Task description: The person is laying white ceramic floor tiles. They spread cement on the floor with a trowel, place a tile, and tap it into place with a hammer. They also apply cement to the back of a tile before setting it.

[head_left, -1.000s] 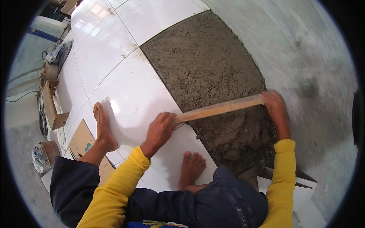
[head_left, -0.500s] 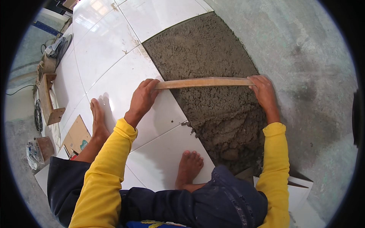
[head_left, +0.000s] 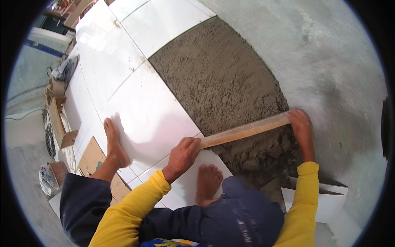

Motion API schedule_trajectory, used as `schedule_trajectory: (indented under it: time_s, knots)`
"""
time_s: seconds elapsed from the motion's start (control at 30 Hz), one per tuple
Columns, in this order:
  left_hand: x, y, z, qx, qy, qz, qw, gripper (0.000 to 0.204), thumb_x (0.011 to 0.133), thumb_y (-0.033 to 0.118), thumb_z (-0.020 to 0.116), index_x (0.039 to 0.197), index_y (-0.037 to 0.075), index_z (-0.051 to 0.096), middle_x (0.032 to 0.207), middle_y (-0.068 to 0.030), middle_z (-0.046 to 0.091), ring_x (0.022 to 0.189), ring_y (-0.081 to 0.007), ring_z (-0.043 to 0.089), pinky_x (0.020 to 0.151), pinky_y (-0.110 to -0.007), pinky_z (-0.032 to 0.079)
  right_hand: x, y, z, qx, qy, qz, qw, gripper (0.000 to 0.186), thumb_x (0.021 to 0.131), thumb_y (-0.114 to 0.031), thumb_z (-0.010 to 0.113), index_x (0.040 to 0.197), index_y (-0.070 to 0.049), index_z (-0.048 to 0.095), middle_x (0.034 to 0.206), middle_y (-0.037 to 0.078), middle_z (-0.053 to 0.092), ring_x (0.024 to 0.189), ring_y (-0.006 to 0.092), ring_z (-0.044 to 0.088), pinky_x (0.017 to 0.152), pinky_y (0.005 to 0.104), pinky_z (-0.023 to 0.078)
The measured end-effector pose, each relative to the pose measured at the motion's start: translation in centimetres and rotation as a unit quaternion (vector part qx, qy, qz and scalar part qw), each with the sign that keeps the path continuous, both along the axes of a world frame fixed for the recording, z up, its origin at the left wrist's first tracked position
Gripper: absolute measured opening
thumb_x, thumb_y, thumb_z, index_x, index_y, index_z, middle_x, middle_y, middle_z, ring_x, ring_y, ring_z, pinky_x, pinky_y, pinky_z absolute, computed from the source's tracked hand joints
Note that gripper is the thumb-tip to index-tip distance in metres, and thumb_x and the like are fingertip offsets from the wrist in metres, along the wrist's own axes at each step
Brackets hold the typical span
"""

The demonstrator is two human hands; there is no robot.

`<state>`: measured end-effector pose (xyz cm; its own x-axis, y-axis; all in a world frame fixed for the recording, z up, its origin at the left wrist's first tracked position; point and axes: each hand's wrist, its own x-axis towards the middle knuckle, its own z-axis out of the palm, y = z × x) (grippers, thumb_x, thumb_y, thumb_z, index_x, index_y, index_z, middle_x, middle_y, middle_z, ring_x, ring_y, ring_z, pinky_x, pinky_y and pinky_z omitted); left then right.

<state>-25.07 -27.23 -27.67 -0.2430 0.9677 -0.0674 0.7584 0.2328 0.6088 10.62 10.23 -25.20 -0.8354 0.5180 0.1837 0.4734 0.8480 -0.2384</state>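
Note:
My left hand (head_left: 182,157) grips the left end of a long wooden batten (head_left: 245,131) beside the edge of the white tiles (head_left: 138,94). My right hand (head_left: 301,130) holds the other end near the grey wall. The batten lies across a bed of wet grey-brown mortar (head_left: 222,70): the surface beyond it looks fairly level, while the part on my side is lumpy and partly hidden by my leg.
My bare feet are on the tiles. At left are cardboard (head_left: 92,154), a wooden frame (head_left: 61,123), coiled cable (head_left: 50,140), a brown container with plastic (head_left: 55,175) and a blue bar (head_left: 43,48). White loose tiles (head_left: 312,199) stand at lower right by the grey wall (head_left: 333,74).
Both hands and the batten moved away from me half a second ago and have since come back toward me. The batten is now more slanted, its left end lower in the picture.

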Motion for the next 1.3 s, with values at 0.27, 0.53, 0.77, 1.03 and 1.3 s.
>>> schedule_trajectory:
  time_s: [0.27,0.53,0.77,1.03,1.3]
  knots:
    - [-17.6,15.0,7.7,0.062,0.143,-0.129,0.979,0.032,0.097,0.019,0.076,0.127,0.01,0.071,0.119,-0.0134,0.07,0.101,-0.0362,0.074,0.085,-0.047,0.064,-3.8,-2.4,3.3,0.028,0.029,-0.072,0.997,0.041,0.086,0.002,0.078,0.126,-0.003,0.074,0.125,0.015,0.072,0.121,0.0385,0.065,0.103,0.0493,0.05]
    - [-32.6,27.8,14.5,-0.101,0.253,-0.229,0.934,0.028,0.099,0.016,0.075,0.126,0.008,0.072,0.117,-0.0111,0.074,0.103,-0.0342,0.075,0.09,-0.046,0.062,-17.8,-0.8,4.4,-0.037,0.062,-0.065,0.995,0.043,0.087,-0.003,0.081,0.129,-0.002,0.07,0.119,0.015,0.07,0.114,0.0386,0.065,0.099,0.0505,0.05]
    - [-37.3,43.9,3.9,0.091,0.238,-0.258,0.932,0.025,0.103,0.018,0.069,0.127,0.012,0.073,0.121,-0.0087,0.074,0.114,-0.0313,0.072,0.092,-0.046,0.063,-20.8,2.6,0.2,-0.017,-0.018,-0.198,0.98,0.037,0.093,-0.005,0.078,0.128,0.0,0.07,0.123,0.019,0.07,0.118,0.0425,0.063,0.102,0.0526,0.05]
    - [-36.3,52.3,-2.0,0.103,0.198,-0.299,0.928,0.031,0.106,0.008,0.059,0.134,0.014,0.071,0.13,-0.0088,0.072,0.121,-0.032,0.071,0.099,-0.047,0.062,-22.1,2.5,-4.0,0.033,-0.06,-0.386,0.92,0.036,0.1,-0.013,0.075,0.135,-0.003,0.07,0.129,0.02,0.071,0.124,0.0436,0.063,0.106,0.0529,0.049]
    - [-39.2,55.1,-2.8,0.136,0.217,-0.32,0.912,0.037,0.102,0.021,0.071,0.139,0.018,0.07,0.138,-0.0036,0.072,0.128,-0.0289,0.068,0.103,-0.045,0.06,-25.3,3.3,-4.2,0.054,-0.02,-0.389,0.92,0.034,0.096,-0.01,0.079,0.128,-0.002,0.074,0.123,0.02,0.075,0.117,0.0423,0.067,0.103,0.0518,0.052]
